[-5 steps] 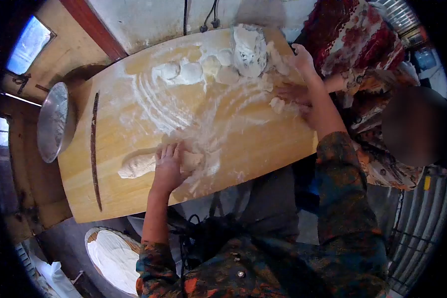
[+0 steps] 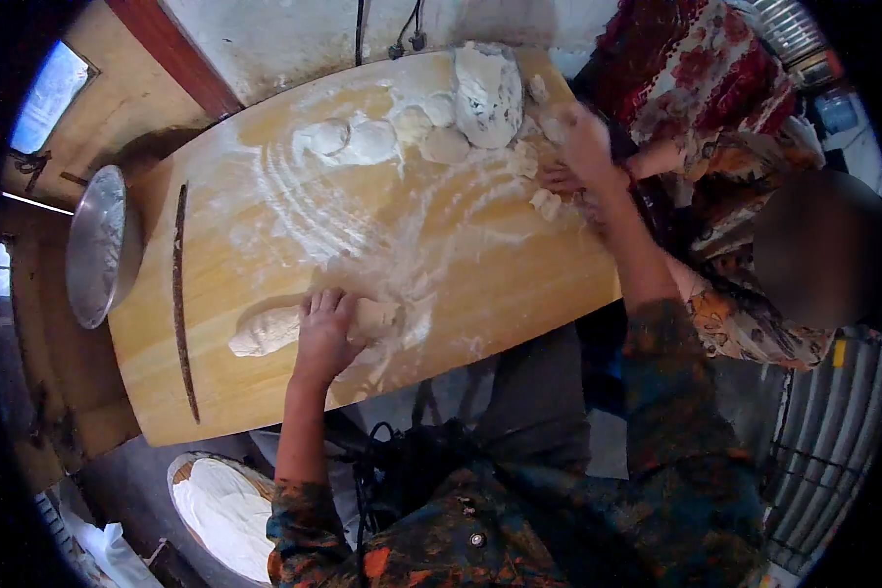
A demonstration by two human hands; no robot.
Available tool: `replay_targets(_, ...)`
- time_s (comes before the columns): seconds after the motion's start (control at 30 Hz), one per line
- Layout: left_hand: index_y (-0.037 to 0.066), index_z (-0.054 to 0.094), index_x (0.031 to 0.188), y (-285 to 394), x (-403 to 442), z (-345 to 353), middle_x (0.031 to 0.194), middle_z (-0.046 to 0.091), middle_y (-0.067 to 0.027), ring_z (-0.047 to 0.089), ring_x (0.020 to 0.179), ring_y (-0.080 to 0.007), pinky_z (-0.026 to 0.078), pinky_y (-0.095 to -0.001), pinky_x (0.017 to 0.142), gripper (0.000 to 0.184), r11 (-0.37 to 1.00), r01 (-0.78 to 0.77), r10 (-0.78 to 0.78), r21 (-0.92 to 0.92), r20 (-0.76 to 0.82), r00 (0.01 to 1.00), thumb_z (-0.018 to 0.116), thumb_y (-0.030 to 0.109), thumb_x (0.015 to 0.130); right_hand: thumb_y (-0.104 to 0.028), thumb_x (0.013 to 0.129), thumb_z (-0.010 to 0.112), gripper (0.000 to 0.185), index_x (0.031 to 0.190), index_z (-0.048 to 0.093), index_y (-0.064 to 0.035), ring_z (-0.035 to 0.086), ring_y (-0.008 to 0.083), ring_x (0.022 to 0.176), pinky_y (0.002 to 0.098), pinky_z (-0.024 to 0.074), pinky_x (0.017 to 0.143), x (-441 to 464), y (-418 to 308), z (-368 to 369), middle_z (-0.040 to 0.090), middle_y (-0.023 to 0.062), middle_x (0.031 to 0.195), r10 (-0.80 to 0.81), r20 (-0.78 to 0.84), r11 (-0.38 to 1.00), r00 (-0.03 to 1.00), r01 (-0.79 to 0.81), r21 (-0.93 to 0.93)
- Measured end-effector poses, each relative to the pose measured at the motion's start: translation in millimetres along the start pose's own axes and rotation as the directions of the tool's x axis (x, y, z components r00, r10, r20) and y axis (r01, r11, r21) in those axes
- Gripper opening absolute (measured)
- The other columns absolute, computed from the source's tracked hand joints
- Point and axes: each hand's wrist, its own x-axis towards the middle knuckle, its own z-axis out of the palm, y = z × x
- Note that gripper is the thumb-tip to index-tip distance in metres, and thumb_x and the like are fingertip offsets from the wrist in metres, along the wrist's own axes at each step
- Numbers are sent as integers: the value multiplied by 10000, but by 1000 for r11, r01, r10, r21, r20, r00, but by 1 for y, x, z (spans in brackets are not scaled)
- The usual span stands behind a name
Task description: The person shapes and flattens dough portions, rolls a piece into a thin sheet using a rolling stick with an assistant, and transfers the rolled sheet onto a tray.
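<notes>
A thick roll of dough [image 2: 265, 331] lies near the front edge of the floured wooden board [image 2: 235, 235]. My left hand [image 2: 326, 328] rests across its middle, fingers curled over the top and thumb on the near side. At the board's far right end is my right hand [image 2: 580, 142], smeared by motion, so its fingers are unclear. Close to it are small torn lumps of dough [image 2: 546, 204] and a co-worker's hand [image 2: 562, 178]. Beside these stands a clear bag of flour [image 2: 487, 98]. Several flattened dough rounds [image 2: 370, 143] lie along the back.
A thin dark rolling stick [image 2: 179, 294] lies across the board's left side. Past that edge stands a metal bowl [image 2: 106, 250]. On the floor below is a round tray of flat white sheets [image 2: 223, 505]. The co-worker in a patterned sleeve [image 2: 745, 152] sits at the right.
My right hand has swung slightly left and down near the bag and dough lumps. The left hand stays on the dough roll. The view has shifted slightly.
</notes>
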Motion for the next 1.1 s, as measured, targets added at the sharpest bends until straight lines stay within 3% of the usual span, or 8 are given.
replay_targets(0.07,89,575,1134,-3,2,10,1129,552,-116,498,1103,-328,354,-492,983,581,999,-5,1,-49,-76,997,799,227,616,-170,871,522,223,997,660,-50,617,248,911,365,475,775,-46,-57,6,650,141,967,111,274,975,955,-158,156)
replay_targets(0.13,85,586,1097,-3,6,23,1101,560,-111,510,1070,-333,370,-478,966,533,988,12,-34,-157,-140,990,793,207,620,-262,845,642,444,1238,569,-66,490,317,1155,429,368,1013,-125,-62,76,524,142,1271,-174,486,982,857,114,150)
replay_targets(0.17,83,586,1093,-3,7,25,1098,563,-110,514,1061,-336,377,-470,963,526,972,36,-73,-232,-156,985,790,196,622,-336,807,718,629,1327,482,-72,514,317,1151,424,402,994,-123,-166,34,525,161,1275,23,698,993,716,-97,67)
replay_targets(0.23,83,586,1093,-3,6,29,1088,570,-108,521,1046,-340,389,-459,950,520,939,19,-95,-344,-206,974,787,178,622,-364,776,757,710,1343,454,-61,543,286,1140,393,442,952,-160,-183,93,528,168,1282,-15,703,806,711,-407,430)
replay_targets(0.33,84,589,1097,7,7,36,1076,580,-106,526,1038,-344,400,-458,925,523,874,-94,-73,-477,-319,945,786,159,619,-299,724,752,657,1269,512,-22,595,307,1077,400,460,939,-161,-233,94,608,222,1171,-43,687,735,725,-442,514)
replay_targets(0.93,155,498,1209,24,20,55,869,678,-72,643,871,-275,414,-407,825,564,975,51,-101,-216,-227,969,737,197,701,-56,742,605,380,1122,603,-49,637,207,872,341,509,780,-198,-247,80,652,123,998,216,643,737,735,-555,386)
replay_targets(1.03,145,500,1200,9,24,72,837,668,-63,632,859,-279,412,-422,845,478,968,60,-122,-244,-249,961,682,177,760,-95,788,609,404,1185,556,-45,629,197,858,326,527,728,-207,-252,64,601,103,1089,170,836,-243,522,-800,549)
replay_targets(1.1,144,500,1202,16,26,64,827,662,-64,628,862,-283,409,-431,866,459,962,110,-169,-250,-228,959,671,178,777,-116,805,591,367,1164,561,-46,618,197,893,326,520,777,-197,-234,29,605,87,1070,45,771,-346,635,-714,608)
